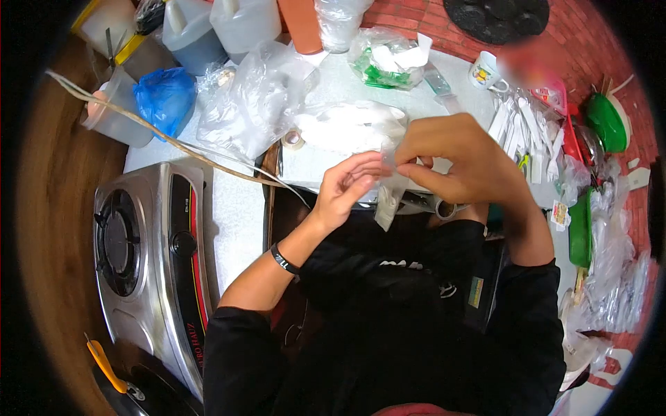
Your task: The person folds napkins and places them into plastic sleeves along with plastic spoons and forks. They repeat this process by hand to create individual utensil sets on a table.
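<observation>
A small strip of translucent plastic [388,201], perhaps a little bag, hangs between my hands above my lap. My right hand [454,154] pinches its upper part between thumb and fingers. From the other side, my left hand [350,184] reaches toward it with fingers stretched and thumb apart, the fingertips at the plastic's edge. Whether they press on it is hard to tell. Just beyond my hands, a pile of white plastic [354,126] lies on the white table [326,83]. A roll of tape [293,140] sits left of that pile.
A gas stove [139,249] stands at left. A cable [173,142] crosses the table's left side. Clear plastic bags [246,104], a blue bag [164,100] and jugs [246,28] are at the back left. White plastic utensils [524,132] and a mug [485,71] lie right.
</observation>
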{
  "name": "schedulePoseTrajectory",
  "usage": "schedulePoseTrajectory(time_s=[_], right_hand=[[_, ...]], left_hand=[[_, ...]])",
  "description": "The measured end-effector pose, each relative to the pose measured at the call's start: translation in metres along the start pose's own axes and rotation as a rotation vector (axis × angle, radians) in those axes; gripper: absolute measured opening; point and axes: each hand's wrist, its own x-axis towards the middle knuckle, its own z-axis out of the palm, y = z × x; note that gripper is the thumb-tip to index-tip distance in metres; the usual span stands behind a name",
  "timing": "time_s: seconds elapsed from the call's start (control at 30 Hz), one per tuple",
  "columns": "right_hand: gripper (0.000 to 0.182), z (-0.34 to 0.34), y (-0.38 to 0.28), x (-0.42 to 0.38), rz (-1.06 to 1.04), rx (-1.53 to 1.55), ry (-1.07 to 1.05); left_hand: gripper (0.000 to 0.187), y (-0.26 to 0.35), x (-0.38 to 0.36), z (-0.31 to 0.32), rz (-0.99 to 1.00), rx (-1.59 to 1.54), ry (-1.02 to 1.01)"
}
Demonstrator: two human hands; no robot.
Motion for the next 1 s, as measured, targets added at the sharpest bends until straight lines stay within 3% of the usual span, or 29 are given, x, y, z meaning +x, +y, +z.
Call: schedulePoseTrajectory(time_s=[0.13,0.17,0.3,0.4,0.53,0.63,0.73,0.77,0.87,1.0], right_hand=[[0.011,0.019,0.011,0.009,0.099,0.040,-0.105],[0.013,0.022,0.013,0.014,0.135,0.066,-0.130],[0.015,0.023,0.008,0.058,0.099,-0.037,0.118],[0.017,0.045,0.047,0.119,-0.147,-0.122,0.176],[0.019,0.102,0.104,0.206,-0.110,-0.084,-0.022],[0.016,0.165,0.148,0.249,-0.395,-0.400,0.020],[0.016,0.183,0.119,0.267,-0.074,-0.532,-0.255],[0.017,0.182,0.113,0.268,-0.040,-0.570,-0.261],[0.019,0.183,0.119,0.262,-0.152,-0.672,-0.204],[0.024,0.165,0.102,0.255,-0.165,-0.758,-0.321]], left_hand=[[0.023,-0.004,0.000,0.001,-0.136,0.075,0.128],[0.017,-0.004,0.003,0.005,-0.128,-0.023,0.203],[0.014,-0.014,0.003,-0.007,-0.181,0.010,0.254],[0.012,-0.021,0.003,-0.011,-0.200,0.034,0.237],[0.011,-0.027,0.000,-0.015,-0.181,0.253,0.175],[0.015,-0.023,0.000,-0.016,-0.118,0.450,0.099],[0.016,-0.021,0.000,-0.017,-0.180,0.334,0.139],[0.017,-0.023,0.000,-0.019,-0.175,0.339,0.132],[0.018,-0.028,0.001,-0.020,-0.170,0.360,0.110],[0.017,-0.027,0.003,-0.019,-0.180,0.407,0.117]])
